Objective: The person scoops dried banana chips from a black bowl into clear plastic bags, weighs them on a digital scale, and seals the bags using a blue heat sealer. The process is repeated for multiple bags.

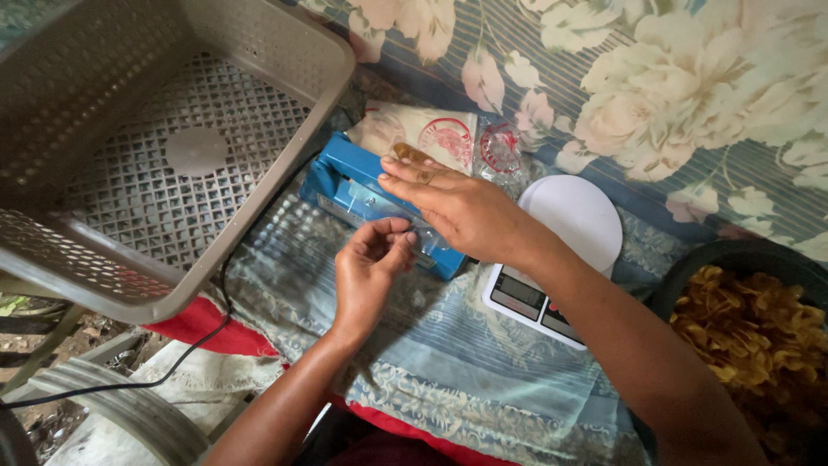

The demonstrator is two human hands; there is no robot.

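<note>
**Mia:** What are the hands doing?

**Ben:** The right hand lies flat on the bar of the blue sealer, fingers stretched out and pressing down, not gripping anything. The left hand sits just below it, fingertips pinched on the edge of a clear bag that pokes out under the bar.

**Mia:** Where is the rest of the bag?

**Ben:** Past the right fingertips, on the far side of the sealer. I think it holds chips, but the hand hides much of it.

**Mia:** What could go wrong?

**Ben:** The bar gets hot, I guess. The left fingertips are right beside it, so they could get burned. If the pinch slips, the bag could crinkle and close badly.

**Mia:** How many things are there?

**Ben:** One sealer. One white scale, just beside the right wrist. One grey basket, left of both hands. One black bowl of yellow chips, by the right arm. One black cord, below the left hand. Beyond the right fingertips, two bags with red stamps, maybe more.
</note>
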